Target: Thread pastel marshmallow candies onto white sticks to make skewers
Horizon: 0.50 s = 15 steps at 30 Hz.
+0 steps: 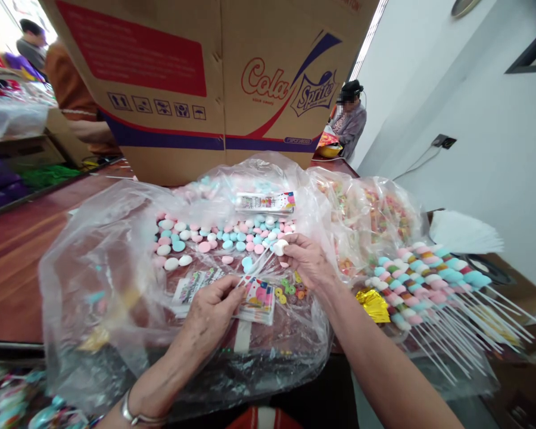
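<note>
My left hand [215, 305] is closed around the lower part of a few thin white sticks [259, 262]. At their upper end, my right hand [308, 257] pinches a white round candy [280, 247] against the stick tips; whether a stick has pierced it I cannot tell. Pink, blue and white candies [227, 236] lie loose on clear plastic just beyond. Small ring-shaped candies [290, 290] in green, yellow and brown are below my right hand. Printed cards [258, 301] lie beside my left fingers, partly covered by them.
A large cardboard box [170, 77] stands behind the candies. Clear plastic bags [370, 208] of colourful candy are at the right. Finished-looking candy skewers [429, 280] are stacked near a gold wrapper bundle [372, 305]. A person [352, 119] sits at the far right; others are at the left.
</note>
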Tool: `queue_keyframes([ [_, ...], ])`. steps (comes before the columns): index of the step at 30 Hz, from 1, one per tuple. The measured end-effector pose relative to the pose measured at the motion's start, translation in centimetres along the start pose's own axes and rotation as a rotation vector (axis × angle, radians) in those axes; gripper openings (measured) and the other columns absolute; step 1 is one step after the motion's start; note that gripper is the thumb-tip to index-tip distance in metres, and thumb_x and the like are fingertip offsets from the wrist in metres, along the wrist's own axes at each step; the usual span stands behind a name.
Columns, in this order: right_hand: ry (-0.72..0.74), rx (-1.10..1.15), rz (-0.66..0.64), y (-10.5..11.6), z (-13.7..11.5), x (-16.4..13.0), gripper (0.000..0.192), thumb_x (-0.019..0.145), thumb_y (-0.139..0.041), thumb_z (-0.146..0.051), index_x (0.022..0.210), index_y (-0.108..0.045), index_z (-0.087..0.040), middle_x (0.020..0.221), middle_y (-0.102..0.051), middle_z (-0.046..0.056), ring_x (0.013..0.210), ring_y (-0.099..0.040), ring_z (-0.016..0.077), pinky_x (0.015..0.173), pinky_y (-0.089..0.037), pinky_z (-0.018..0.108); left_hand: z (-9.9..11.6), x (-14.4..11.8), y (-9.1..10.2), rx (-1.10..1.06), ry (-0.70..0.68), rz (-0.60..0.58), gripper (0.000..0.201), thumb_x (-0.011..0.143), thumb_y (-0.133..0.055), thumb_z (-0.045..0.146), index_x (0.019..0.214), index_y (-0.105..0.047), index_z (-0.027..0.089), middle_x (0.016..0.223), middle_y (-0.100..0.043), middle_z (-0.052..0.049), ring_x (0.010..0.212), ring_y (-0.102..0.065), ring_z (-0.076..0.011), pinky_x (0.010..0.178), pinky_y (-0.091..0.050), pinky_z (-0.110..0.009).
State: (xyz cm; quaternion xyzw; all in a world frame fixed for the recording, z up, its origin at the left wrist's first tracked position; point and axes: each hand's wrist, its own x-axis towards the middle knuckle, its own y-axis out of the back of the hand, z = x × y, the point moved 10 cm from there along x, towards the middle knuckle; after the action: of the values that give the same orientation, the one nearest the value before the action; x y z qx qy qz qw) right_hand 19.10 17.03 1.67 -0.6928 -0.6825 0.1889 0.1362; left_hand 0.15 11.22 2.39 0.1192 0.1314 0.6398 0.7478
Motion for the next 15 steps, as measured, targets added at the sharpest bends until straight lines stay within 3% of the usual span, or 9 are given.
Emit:
queue_keyframes([
  [10,-0.007,-0.055,0.04,0.5,0.1,0.2,0.026,0.055,-0.079,-0.024,0.076,-0.066,-0.017,0.062,-0.066,-0.003,0.051,-0.056,0.009,0.048,-0.041,0.02,-0.5,0.3,0.0,0.013,-0.02,0.008,0.026,0.081,-0.056,0.037,0.062,-0.061,0.019,0.055,-0.048,0.006,0.057,-0.043,-0.013,0.056,-0.032,-0.024],
  [15,0.022,-0.099,0.009,0.1,0.1,0.0,0.026,0.056,-0.08,-0.025,0.079,-0.069,-0.018,0.063,-0.066,-0.004,0.053,-0.056,0.0084,0.05,-0.041,0.02,-1.0,0.4,0.1,0.049,-0.008,0.008,0.023,0.081,-0.058,0.037,0.07,-0.068,0.019,0.061,-0.057,0.004,0.062,-0.05,-0.0147,0.058,-0.035,-0.024],
])
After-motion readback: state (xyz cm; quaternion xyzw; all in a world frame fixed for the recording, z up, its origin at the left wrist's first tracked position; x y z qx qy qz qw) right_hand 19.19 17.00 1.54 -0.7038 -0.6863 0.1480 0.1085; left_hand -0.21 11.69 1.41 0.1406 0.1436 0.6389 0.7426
